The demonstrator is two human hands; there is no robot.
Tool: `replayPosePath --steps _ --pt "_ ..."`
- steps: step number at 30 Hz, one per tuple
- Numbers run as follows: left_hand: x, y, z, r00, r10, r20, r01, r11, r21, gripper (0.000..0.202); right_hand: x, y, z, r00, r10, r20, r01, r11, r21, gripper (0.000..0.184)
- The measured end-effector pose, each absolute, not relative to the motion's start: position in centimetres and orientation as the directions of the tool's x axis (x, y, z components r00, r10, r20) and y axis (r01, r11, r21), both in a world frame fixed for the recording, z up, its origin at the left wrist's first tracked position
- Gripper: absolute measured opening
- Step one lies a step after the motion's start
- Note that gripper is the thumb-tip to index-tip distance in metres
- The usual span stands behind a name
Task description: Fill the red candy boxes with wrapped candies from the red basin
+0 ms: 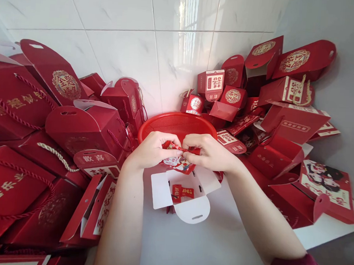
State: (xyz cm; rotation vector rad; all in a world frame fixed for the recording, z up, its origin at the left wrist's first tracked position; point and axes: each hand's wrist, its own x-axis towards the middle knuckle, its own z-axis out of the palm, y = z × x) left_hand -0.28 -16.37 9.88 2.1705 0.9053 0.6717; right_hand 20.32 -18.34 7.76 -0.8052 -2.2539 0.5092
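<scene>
Both of my hands pinch the top edge of a red printed packet (179,164), which has a white patch and cartoon figures on it. My left hand (156,149) grips its left side, and my right hand (205,150) grips its right side, with the fingertips almost meeting. Right below the packet stands an open gift box (191,209), its white inner flaps folded outward. Inside lie small red wrapped pieces (182,192) with gold writing. Behind my hands is a red plastic basket (178,118), whose contents are mostly hidden.
Red gift boxes (83,132) with rope handles crowd the left side. More red boxes (296,120) are heaped at the right, beside a flat box (327,189) with a picture of people. A white tiled wall (119,47) closes off the back of the white table (193,246).
</scene>
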Motion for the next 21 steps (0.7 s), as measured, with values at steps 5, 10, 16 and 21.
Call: replayPosePath --steps 5,10,16,21 --pt "-0.4 -16.5 9.9 0.588 0.768 0.256 0.372 -0.537 0.757 0.015 20.9 -18.5 8.1 -0.555 0.716 0.424 0.377 0.671 -0.639 0.016" --pt "-0.1 -16.2 9.5 0.477 0.822 0.312 0.228 -0.458 0.859 0.018 21.8 -18.5 8.3 -0.453 0.819 0.352 0.419 0.544 -0.727 0.031" --pt "0.0 -16.1 9.5 0.502 0.822 0.268 0.282 -0.449 0.848 0.017 21.5 -18.2 8.1 -0.306 0.863 0.402 0.374 0.497 -0.783 0.034" --pt "0.0 -16.3 9.6 0.592 0.773 0.228 0.361 -0.507 0.783 0.019 21.1 -18.2 7.9 -0.303 0.854 0.422 0.446 0.519 -0.730 0.037"
